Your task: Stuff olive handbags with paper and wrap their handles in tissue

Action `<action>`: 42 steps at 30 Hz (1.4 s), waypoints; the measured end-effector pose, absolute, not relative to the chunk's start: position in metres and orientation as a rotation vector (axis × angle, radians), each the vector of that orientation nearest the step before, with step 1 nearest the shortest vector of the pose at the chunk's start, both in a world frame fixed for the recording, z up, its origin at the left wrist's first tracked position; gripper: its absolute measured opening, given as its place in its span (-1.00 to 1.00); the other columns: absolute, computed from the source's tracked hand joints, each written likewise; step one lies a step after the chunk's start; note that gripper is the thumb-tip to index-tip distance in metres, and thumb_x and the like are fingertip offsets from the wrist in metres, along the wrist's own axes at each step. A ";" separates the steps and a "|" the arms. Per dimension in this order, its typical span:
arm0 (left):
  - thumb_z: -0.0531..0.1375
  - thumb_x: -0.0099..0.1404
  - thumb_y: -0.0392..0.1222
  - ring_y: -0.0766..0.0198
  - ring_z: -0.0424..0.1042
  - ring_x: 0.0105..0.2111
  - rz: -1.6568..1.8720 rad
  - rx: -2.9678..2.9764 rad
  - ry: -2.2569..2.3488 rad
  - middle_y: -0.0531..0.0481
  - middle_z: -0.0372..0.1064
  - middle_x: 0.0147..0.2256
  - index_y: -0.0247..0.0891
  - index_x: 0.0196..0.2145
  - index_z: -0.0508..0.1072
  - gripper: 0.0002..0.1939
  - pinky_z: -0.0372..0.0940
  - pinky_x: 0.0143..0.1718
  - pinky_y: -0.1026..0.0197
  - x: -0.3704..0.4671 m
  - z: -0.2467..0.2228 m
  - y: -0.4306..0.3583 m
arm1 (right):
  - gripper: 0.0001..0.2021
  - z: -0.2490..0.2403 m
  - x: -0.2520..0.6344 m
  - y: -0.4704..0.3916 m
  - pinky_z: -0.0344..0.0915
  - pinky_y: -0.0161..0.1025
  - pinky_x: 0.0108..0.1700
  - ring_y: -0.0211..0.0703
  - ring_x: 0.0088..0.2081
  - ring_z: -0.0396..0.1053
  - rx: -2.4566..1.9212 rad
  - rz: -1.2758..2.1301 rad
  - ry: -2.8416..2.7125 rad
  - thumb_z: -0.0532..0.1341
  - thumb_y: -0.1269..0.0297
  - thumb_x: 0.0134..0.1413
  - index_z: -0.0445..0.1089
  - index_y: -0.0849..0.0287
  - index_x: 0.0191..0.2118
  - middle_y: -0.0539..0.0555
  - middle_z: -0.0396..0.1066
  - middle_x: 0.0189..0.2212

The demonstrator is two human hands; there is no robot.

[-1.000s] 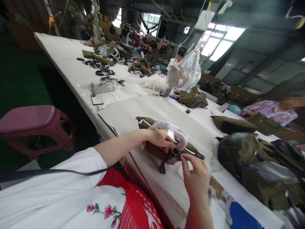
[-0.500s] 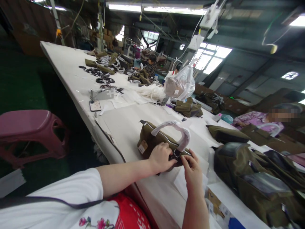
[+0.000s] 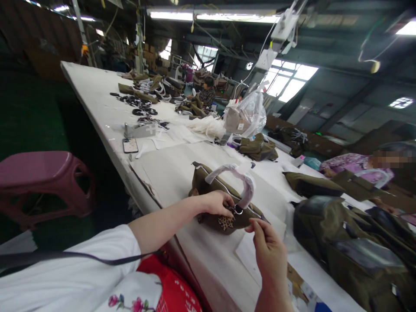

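Apparently, I am arranging the charm (image 3: 226,222) against the bag (image 3: 244,220), left fingers (image 3: 229,201) holding it, right fingers (image 3: 255,225) pinched narrow; next, it probably requires straightening.

Overexposed windows (image 3: 297,80) and overhead tube lights (image 3: 172,16) glared against general dimness; dark shadow pooled beneath the white table (image 3: 91,82). The clear plastic (image 3: 258,115) shone, the olive bag (image 3: 202,178) looked slightly soft, and wide-angle distortion stretched the edges.

Single head-worn view, facing forward and down, hands (image 3: 217,203) near, table (image 3: 172,158) reaching away, frame tilted.
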State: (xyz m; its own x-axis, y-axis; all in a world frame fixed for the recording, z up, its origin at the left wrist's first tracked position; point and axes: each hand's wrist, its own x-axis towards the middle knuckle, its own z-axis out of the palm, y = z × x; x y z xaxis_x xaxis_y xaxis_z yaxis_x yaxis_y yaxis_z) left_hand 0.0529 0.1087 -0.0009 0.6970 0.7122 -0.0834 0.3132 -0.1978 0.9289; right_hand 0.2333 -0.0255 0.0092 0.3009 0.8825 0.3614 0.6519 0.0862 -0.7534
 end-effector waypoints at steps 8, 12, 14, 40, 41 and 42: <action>0.37 -0.01 -0.23 0.32 0.43 -0.40 0.415 1.573 0.655 -0.01 0.49 -0.35 -0.38 -0.17 0.51 -0.60 0.33 -0.36 0.29 0.050 -0.005 0.122 | -0.57 -0.001 0.235 -0.019 0.31 -0.26 -0.37 -0.07 -0.41 0.44 -1.726 0.405 -1.444 0.24 -0.14 0.02 0.57 0.17 -0.36 0.08 0.53 -0.46; 0.37 0.00 -0.25 0.34 0.42 -0.42 0.406 1.573 0.648 0.01 0.48 -0.39 -0.38 -0.20 0.52 -0.64 0.31 -0.36 0.30 0.051 -0.008 0.123 | -0.55 -0.003 0.236 -0.019 0.31 -0.24 -0.34 -0.02 -0.37 0.46 -1.776 0.459 -1.429 0.23 -0.15 0.00 0.58 0.18 -0.34 0.10 0.55 -0.43; 0.37 0.00 -0.26 0.36 0.40 -0.44 0.401 1.552 0.644 0.02 0.47 -0.41 -0.38 -0.20 0.52 -0.64 0.30 -0.36 0.30 0.051 -0.009 0.124 | -0.53 -0.004 0.235 -0.020 0.30 -0.25 -0.32 -0.03 -0.37 0.46 -1.802 0.476 -1.411 0.22 -0.15 -0.01 0.59 0.19 -0.31 0.10 0.54 -0.43; 0.41 -0.04 -0.23 0.33 0.42 -0.43 0.411 1.523 0.615 0.03 0.47 -0.43 -0.35 -0.22 0.54 -0.62 0.30 -0.37 0.29 0.050 -0.010 0.124 | -0.52 -0.006 0.231 -0.016 0.26 -0.24 -0.27 -0.02 -0.32 0.45 -1.901 0.480 -1.331 0.18 -0.21 -0.06 0.56 0.12 -0.33 0.04 0.54 -0.42; 0.41 -0.04 -0.23 0.33 0.42 -0.42 0.413 1.538 0.621 0.02 0.47 -0.42 -0.35 -0.22 0.54 -0.62 0.30 -0.37 0.29 0.049 -0.009 0.123 | -0.52 -0.006 0.231 -0.016 0.25 -0.25 -0.29 -0.03 -0.34 0.45 -1.907 0.463 -1.331 0.17 -0.21 -0.05 0.56 0.12 -0.33 0.04 0.53 -0.44; 0.41 -0.04 -0.23 0.32 0.43 -0.41 0.415 1.555 0.631 0.02 0.48 -0.42 -0.34 -0.22 0.54 -0.63 0.30 -0.37 0.29 0.049 -0.007 0.123 | -0.51 -0.006 0.230 -0.017 0.24 -0.25 -0.31 -0.04 -0.36 0.44 -1.916 0.441 -1.332 0.16 -0.21 -0.05 0.56 0.12 -0.33 0.04 0.52 -0.46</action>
State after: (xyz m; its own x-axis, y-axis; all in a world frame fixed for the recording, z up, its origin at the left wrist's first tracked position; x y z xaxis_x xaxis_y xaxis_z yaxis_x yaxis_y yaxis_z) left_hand 0.0491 0.1229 -0.0072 0.7792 0.6170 -0.1103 0.1425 -0.0030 0.9898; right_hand 0.2298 -0.0165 -0.0058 0.3995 0.9073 0.1313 0.6494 -0.1789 -0.7391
